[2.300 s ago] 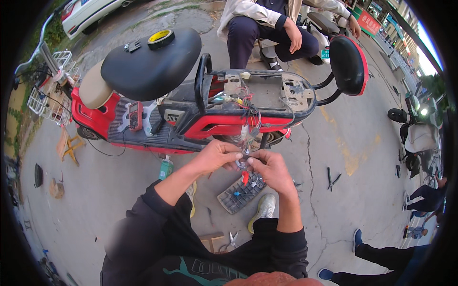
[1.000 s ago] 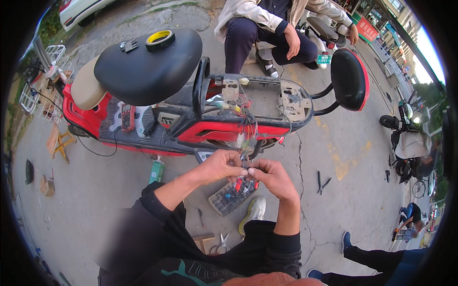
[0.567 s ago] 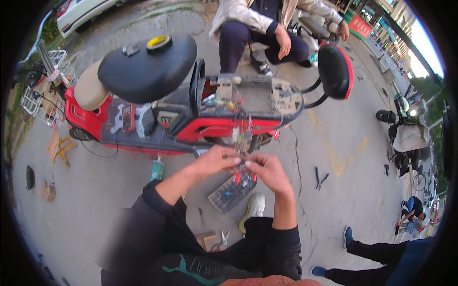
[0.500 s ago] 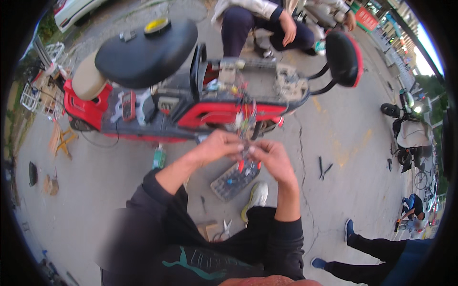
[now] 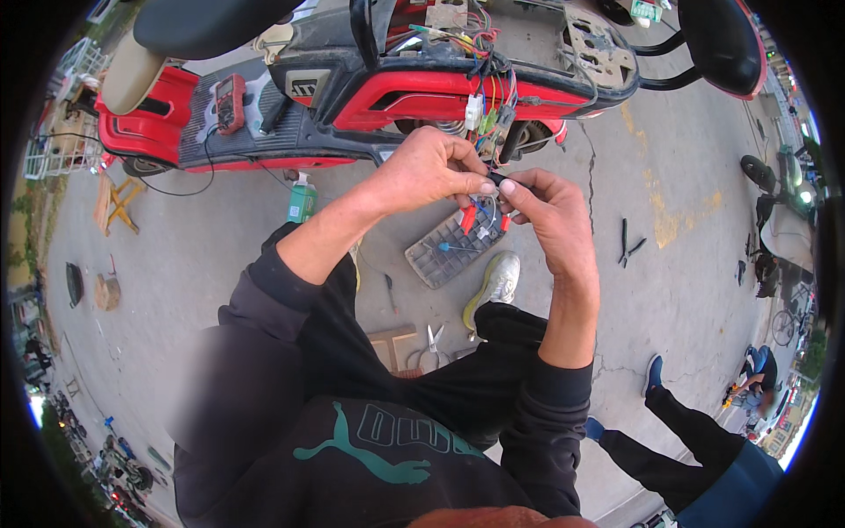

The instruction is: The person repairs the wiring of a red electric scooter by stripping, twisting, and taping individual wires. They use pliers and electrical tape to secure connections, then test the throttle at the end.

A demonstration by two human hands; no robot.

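Note:
Both my hands meet in front of a red electric scooter [image 5: 387, 106] whose seat has been lifted off its frame. My left hand [image 5: 436, 172] pinches thumb to fingertips on a small black piece on the wires [image 5: 500, 176]. From the other side, my right hand [image 5: 550, 207] grips the same piece between thumb and fingers; whether it is tape or a connector I cannot tell. Above the fingers hangs a bundle of coloured wires [image 5: 488, 97] with a white connector [image 5: 473, 112]. Red connectors [image 5: 468, 217] dangle just below, over a grey ribbed tray [image 5: 431, 260].
A red multimeter [image 5: 230, 104] lies on the scooter's footboard. On the ground are pliers [image 5: 628, 242], scissors [image 5: 433, 341], a green-and-white box [image 5: 302, 201] and a small yellow wooden stool [image 5: 119, 207]. Another person's legs [image 5: 669, 422] stand at the lower right.
The view has dipped and the scooter sits higher in it; the crouching person behind it has left the picture. Both hands stay together at the wires.

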